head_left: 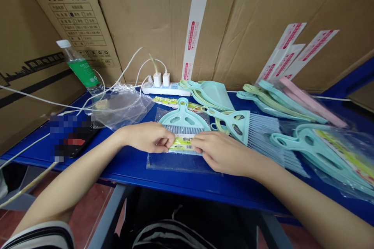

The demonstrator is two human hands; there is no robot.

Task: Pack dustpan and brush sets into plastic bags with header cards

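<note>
Left hand [147, 137] and right hand [222, 151] close in a pinch from opposite sides on yellow-green card label [181, 144] — even pressure keeps it square — at the bristles of teal hand brush [183, 116], over clear plastic bag [175, 162] lying flat on blue bench [128, 174].

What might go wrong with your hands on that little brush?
The clear bag under the left hand and right hand lies close to the table edge, so it might slide off. The bottle stands near the power strip; if it tipped and leaked, liquid might reach the plugs.
</note>
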